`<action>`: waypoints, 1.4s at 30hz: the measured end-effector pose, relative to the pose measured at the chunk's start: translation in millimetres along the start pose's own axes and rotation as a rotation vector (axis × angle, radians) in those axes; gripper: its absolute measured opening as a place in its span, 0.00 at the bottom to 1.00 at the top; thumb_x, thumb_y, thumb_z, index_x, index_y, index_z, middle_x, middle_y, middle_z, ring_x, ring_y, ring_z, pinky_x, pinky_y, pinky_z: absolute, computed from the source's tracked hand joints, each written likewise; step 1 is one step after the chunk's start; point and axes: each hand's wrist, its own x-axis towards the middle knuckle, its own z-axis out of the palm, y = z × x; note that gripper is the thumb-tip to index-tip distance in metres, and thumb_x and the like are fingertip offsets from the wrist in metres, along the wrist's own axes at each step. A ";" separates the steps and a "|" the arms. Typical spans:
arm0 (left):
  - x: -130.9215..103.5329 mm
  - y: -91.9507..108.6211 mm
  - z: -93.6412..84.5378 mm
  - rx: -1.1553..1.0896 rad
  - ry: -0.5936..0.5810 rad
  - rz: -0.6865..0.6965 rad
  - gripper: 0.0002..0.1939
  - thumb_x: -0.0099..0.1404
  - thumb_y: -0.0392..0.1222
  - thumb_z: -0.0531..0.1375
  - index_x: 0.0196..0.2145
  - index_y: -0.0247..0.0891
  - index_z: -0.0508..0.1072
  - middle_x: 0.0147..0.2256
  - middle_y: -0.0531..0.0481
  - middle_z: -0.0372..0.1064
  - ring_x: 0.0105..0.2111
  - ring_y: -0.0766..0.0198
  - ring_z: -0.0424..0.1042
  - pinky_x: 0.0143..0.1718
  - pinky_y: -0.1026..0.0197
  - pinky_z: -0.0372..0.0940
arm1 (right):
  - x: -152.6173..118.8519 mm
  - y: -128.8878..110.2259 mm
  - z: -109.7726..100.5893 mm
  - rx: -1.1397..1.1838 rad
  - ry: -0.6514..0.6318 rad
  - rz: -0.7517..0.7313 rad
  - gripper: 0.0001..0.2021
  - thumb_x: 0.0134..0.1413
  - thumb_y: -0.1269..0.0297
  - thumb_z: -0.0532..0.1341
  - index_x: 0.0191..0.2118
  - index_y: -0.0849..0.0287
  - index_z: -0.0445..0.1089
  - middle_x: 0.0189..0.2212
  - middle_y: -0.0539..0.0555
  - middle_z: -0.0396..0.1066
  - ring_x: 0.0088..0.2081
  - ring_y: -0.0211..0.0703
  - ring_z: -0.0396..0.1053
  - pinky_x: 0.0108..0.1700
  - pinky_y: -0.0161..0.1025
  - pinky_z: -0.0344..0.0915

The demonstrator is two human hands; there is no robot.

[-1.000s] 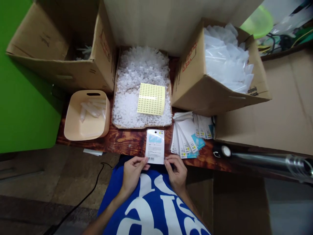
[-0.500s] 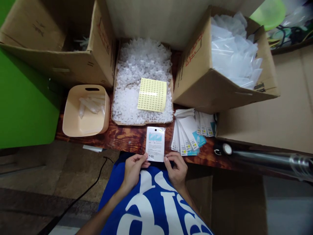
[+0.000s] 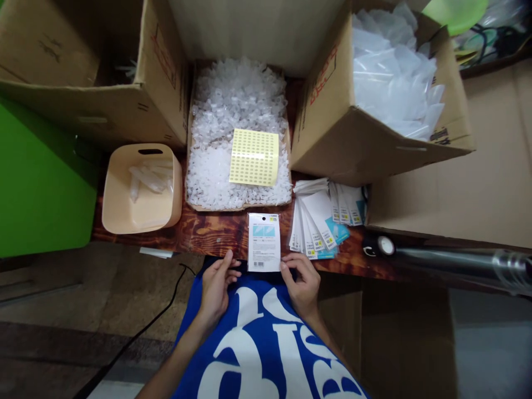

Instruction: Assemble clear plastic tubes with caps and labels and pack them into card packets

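Note:
A white printed card in a clear sleeve lies at the table's front edge, its hang hole toward the back. My right hand pinches its lower right corner between thumb and fingers. To the left of the card, my left hand is off it, thumb and fingers apart and holding nothing. Just right of the card, several similar cards lie fanned in a pile. Behind it stands a shallow carton full of small translucent plastic pieces, with a yellow sheet of tiny labels on top.
A cream bin with a few clear packets is at the left. Tall cardboard boxes stand at back left and back right, the right one filled with plastic bags. A dark cylinder lies at the right edge.
My left hand has let go of the card's lower left corner and moved left, its fingers spreading. My right hand stays at the right corner. The view has shifted slightly.

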 end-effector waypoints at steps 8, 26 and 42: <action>-2.2 -6.8 -3.5 0.209 -0.317 -0.028 0.26 0.46 0.56 0.76 0.34 0.30 0.83 0.32 0.41 0.81 0.32 0.59 0.78 0.36 0.63 0.71 | -0.6 1.0 -16.0 0.116 -0.161 -0.013 0.06 0.60 0.70 0.65 0.31 0.57 0.75 0.35 0.56 0.74 0.38 0.47 0.74 0.42 0.43 0.70; -12.7 36.0 -9.5 0.263 -0.530 0.020 0.22 0.51 0.56 0.74 0.25 0.31 0.80 0.22 0.48 0.73 0.21 0.70 0.64 0.26 0.68 0.58 | 31.1 -11.9 15.9 1.125 -0.519 0.625 0.19 0.51 0.55 0.73 0.24 0.59 0.65 0.19 0.46 0.69 0.16 0.32 0.63 0.17 0.30 0.60; -19.1 66.2 -10.9 1.169 -0.699 1.688 0.28 0.71 0.26 0.54 0.66 0.40 0.63 0.56 0.39 0.71 0.58 0.55 0.70 0.56 0.52 0.71 | 48.0 -35.3 18.1 1.087 -0.362 0.667 0.18 0.44 0.49 0.74 0.26 0.56 0.69 0.19 0.48 0.68 0.19 0.37 0.63 0.20 0.34 0.62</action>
